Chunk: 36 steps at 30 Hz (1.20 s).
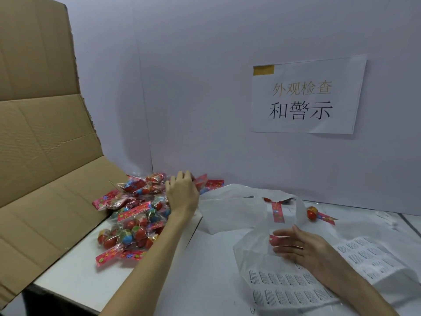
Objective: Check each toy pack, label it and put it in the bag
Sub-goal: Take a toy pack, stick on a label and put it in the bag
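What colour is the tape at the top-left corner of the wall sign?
Mustard yellow tape on the white sign, clearest in the head view.

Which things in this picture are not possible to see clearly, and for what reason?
- Head view: print on the label sheets is too small to read.
- Left hand: its fingertips are hidden among the toy packs.
- Contents of the white bag: mostly veiled by its plastic.
- Cardboard box: cut off by the left edge.
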### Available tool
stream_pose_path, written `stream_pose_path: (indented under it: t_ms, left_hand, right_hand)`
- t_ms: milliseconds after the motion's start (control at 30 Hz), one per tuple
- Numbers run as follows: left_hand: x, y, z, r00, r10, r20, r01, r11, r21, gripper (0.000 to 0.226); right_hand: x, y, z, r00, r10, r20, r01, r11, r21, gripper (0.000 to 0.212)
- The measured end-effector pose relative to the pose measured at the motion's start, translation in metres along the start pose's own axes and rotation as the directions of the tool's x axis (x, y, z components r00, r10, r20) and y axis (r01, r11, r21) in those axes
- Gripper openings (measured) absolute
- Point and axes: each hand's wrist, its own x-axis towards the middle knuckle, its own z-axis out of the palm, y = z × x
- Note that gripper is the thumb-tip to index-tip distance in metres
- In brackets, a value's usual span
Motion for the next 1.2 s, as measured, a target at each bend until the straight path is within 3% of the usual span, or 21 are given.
stream_pose_path:
  t_ms: [133,233,333,400,500,567,633,733,833,900,1033,1100,1200]
  left_hand:
    - [-0.014,0.030,-0.024,0.974,-0.020,-0.224,-0.065,0.928,-0.366,0.034]
    - [-0.025,0.051,-0.028,0.962,-0.072,-0.263,-0.081,0.845,-0.528,0.016]
    - [-0.041,0.076,-0.029,0.957,-0.087,-0.276,-0.133,0.715,-0.687,0.012]
    - [-0.056,0.093,-0.033,0.941,-0.008,-0.338,-0.243,0.677,-0.695,0.015]
    - [-0.080,0.112,-0.032,0.862,0.303,-0.406,-0.504,0.602,-0.619,0.014]
    - [-0.097,0.124,-0.026,0.858,0.400,-0.322,-0.506,0.549,-0.666,0.012]
    - [-0.111,0.131,-0.016,0.924,0.336,-0.184,-0.356,0.577,-0.735,0.013]
    - [-0.120,0.127,0.001,0.986,0.139,0.090,-0.015,0.616,-0.788,0.019]
    - [-0.118,0.114,0.010,0.965,0.141,0.222,0.080,0.647,-0.758,0.025]
    - [-0.117,0.111,0.009,0.929,0.177,0.326,0.164,0.591,-0.790,0.033]
    - [-0.119,0.112,0.010,0.862,0.205,0.463,0.297,0.536,-0.791,0.031]
    - [-0.117,0.113,0.009,0.848,0.205,0.489,0.342,0.491,-0.801,0.022]
    - [-0.114,0.113,0.003,0.826,0.141,0.545,0.460,0.389,-0.798,0.029]
  right_hand:
    - [-0.007,-0.001,0.006,0.992,-0.071,0.101,0.093,0.970,-0.224,0.045]
    - [-0.014,-0.001,0.018,0.975,-0.112,0.191,0.200,0.818,-0.539,0.042]
    - [-0.016,0.002,0.031,0.982,-0.118,0.149,0.190,0.656,-0.730,0.043]
    - [-0.016,0.003,0.036,0.985,-0.096,0.141,0.170,0.555,-0.814,0.049]
    - [-0.010,0.009,0.039,0.982,-0.154,0.105,0.161,0.414,-0.896,0.045]
    - [-0.007,0.014,0.039,0.984,-0.173,-0.052,0.049,0.532,-0.846,0.030]
    - [-0.006,0.013,0.032,0.973,-0.153,-0.174,-0.020,0.693,-0.721,0.010]
    - [-0.004,0.000,0.011,0.962,-0.120,-0.246,0.025,0.933,-0.360,0.023]
    - [-0.005,-0.011,0.006,0.962,-0.002,-0.273,0.027,0.996,0.086,0.036]
    - [-0.006,-0.012,0.008,0.959,-0.026,-0.283,0.050,0.995,0.081,0.044]
    - [-0.010,-0.009,0.012,0.934,-0.215,-0.285,0.186,0.974,-0.127,0.037]
    - [-0.011,-0.007,0.010,0.920,-0.251,-0.301,0.227,0.967,-0.113,0.034]
    - [-0.012,-0.010,0.010,0.920,-0.248,-0.302,0.227,0.968,-0.105,0.033]
